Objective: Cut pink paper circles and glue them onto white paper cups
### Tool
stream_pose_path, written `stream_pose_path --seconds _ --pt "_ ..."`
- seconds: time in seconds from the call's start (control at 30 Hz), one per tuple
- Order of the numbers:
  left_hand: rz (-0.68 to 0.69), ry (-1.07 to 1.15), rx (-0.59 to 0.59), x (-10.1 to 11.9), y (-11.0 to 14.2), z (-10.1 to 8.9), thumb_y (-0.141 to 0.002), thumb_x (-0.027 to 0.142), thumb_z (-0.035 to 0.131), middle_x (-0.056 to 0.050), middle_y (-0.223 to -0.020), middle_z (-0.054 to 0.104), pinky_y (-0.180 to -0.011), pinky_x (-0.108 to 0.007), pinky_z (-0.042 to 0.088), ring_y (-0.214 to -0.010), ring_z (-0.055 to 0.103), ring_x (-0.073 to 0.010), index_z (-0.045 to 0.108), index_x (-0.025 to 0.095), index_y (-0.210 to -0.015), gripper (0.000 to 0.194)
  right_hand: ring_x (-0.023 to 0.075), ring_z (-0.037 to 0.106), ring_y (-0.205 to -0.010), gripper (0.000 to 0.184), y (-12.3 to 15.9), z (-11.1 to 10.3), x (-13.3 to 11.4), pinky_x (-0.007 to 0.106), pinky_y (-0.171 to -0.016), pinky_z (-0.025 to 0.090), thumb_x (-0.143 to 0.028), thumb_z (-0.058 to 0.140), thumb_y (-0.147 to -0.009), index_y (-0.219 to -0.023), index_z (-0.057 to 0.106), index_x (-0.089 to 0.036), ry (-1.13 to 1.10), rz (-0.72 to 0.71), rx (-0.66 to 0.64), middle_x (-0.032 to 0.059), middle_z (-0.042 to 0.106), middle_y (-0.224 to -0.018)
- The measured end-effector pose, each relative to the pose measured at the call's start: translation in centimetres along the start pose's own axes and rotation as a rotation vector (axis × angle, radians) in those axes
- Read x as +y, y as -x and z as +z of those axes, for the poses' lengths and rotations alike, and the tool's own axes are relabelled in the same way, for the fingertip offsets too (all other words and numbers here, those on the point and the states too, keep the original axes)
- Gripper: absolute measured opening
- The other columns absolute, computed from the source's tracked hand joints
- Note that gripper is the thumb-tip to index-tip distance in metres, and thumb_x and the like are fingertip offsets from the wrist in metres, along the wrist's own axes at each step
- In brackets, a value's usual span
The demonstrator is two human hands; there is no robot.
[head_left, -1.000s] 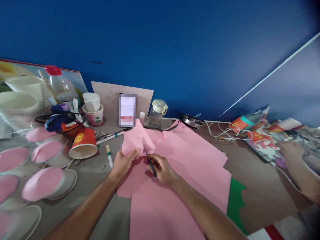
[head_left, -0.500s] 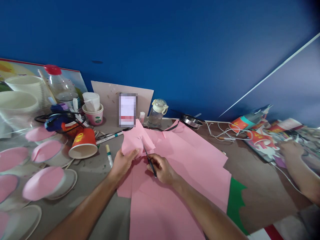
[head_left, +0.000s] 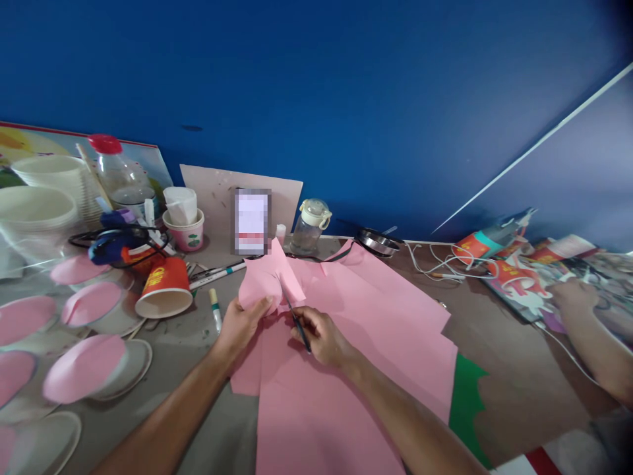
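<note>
Between the thumb and fingers of my left hand (head_left: 246, 321) is a piece of pink paper (head_left: 260, 287), partly cut, with a strip curling up on its right. My right hand (head_left: 319, 335) grips a craft knife or scissors with a dark handle; I take it for scissors (head_left: 301, 328), whose thin blade points up and left to the paper's cut edge. Under both hands lie large pink paper sheets (head_left: 336, 389). Left of my left hand a marker (head_left: 215, 310) rests on the table.
White cups with pink paper tops (head_left: 86, 366) stand at the left, near a red paper cup (head_left: 165, 287). A phone (head_left: 252, 221) and a glass bottle (head_left: 311, 224) are at the back. Green paper (head_left: 467, 402), cables (head_left: 430, 264) and another person's hand (head_left: 573, 293) are on the right.
The held pink paper has turned slightly and its left part bends lower. Both hands stay nearly in place, and the view has shifted a little.
</note>
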State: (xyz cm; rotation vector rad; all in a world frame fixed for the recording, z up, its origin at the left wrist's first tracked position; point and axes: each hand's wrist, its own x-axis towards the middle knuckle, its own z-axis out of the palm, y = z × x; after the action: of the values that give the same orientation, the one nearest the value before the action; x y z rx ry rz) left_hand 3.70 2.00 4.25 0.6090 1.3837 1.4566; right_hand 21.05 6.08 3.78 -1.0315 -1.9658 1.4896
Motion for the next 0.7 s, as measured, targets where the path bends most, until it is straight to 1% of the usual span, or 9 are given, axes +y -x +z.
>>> stream_pose_path --seconds 0.13,0.33,0.43,0.53,0.7 --pt "0.001 0.046 0.016 0.1 0.0 0.08 -0.06 0.035 0.078 -0.002 -0.065 0.064 -0.058 -0.025 0.043 -0.06 0.055 -0.0134 0.065 0.012 -0.067 0.027 0.0115 0.054 -0.065 0.021 0.04 0.11 0.2 0.023 -0.06 0.05 -0.023 0.059 -0.078 -0.098 0.063 -0.016 -0.054 0.009 -0.014 0.0022 0.061 -0.077" --pt "0.006 0.096 0.04 -0.01 0.01 0.33 -0.061 0.034 0.078 0.0 -0.059 0.062 -0.055 -0.025 0.043 -0.055 0.054 -0.0122 0.062 0.013 -0.064 0.027 0.0111 0.054 -0.065 0.02 0.19 0.26 -0.36 0.023 -0.061 0.051 -0.024 0.059 -0.08 -0.097 0.063 -0.016 -0.052 0.013 -0.008 0.0016 0.061 -0.077" --pt "0.005 0.139 0.015 -0.41 -0.18 0.26 -0.063 0.036 0.077 -0.001 -0.061 0.063 -0.057 -0.027 0.045 -0.056 0.056 -0.0138 0.063 0.013 -0.068 0.028 0.0107 0.053 -0.063 0.02 0.26 0.48 -0.37 0.022 -0.06 0.05 -0.024 0.06 -0.079 -0.096 0.063 -0.015 -0.064 0.03 -0.002 0.0007 0.059 -0.073" --pt "0.013 0.126 -0.001 -0.65 -0.25 0.16 -0.064 0.037 0.076 -0.002 -0.065 0.064 -0.06 -0.028 0.047 -0.059 0.058 -0.015 0.064 0.013 -0.07 0.028 0.0107 0.053 -0.064 0.021 0.29 0.76 -0.16 0.022 -0.06 0.051 -0.025 0.06 -0.079 -0.098 0.063 -0.016 -0.117 0.041 -0.001 0.0007 0.059 -0.075" --pt "-0.032 0.106 0.026 -0.46 0.1 0.08 -0.06 0.037 0.079 -0.004 -0.069 0.066 -0.062 -0.028 0.048 -0.063 0.059 -0.0164 0.067 0.012 -0.076 0.033 0.0101 0.052 -0.062 0.017 0.26 0.96 0.05 0.022 -0.058 0.05 -0.025 0.058 -0.08 -0.095 0.062 -0.018 -0.134 0.032 0.001 0.0002 0.057 -0.076"
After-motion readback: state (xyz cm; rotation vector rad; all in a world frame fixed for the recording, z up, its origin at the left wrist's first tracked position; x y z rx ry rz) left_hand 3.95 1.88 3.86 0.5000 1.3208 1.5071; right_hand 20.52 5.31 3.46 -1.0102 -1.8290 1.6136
